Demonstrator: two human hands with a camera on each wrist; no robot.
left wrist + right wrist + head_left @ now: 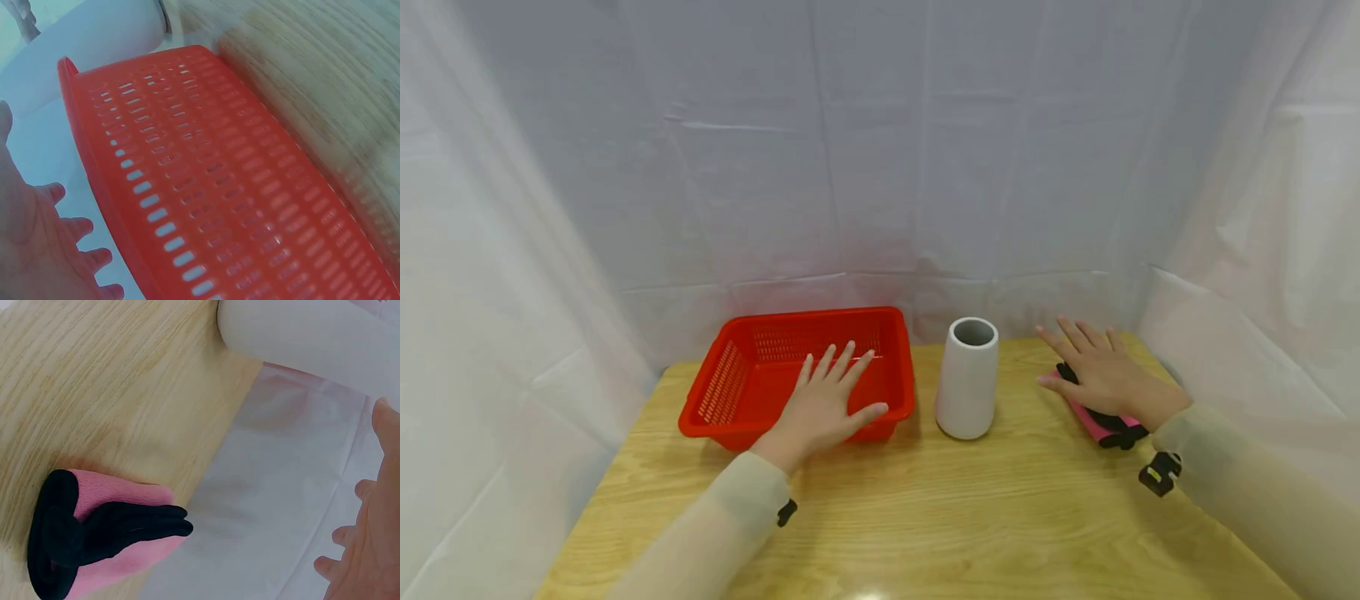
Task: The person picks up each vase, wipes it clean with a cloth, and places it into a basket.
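My left hand (pixel 820 408) flat, fingers spread over the red slotted plastic basket (pixel 737 383), my right hand (pixel 1097 371) open, fingers straight, above the pink-and-black rolled cloth (pixel 1101 423) on the wooden bench (pixel 925 517)

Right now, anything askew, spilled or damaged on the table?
Nothing stands out. The red basket sits flat with the left hand spread over it, the white vase stands upright, and the pink and black glove lies on the wooden table under the spread right hand.

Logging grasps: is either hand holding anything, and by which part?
Nothing is held. Left hand is spread open over the basket; right hand is open over the pink-and-black cloth.
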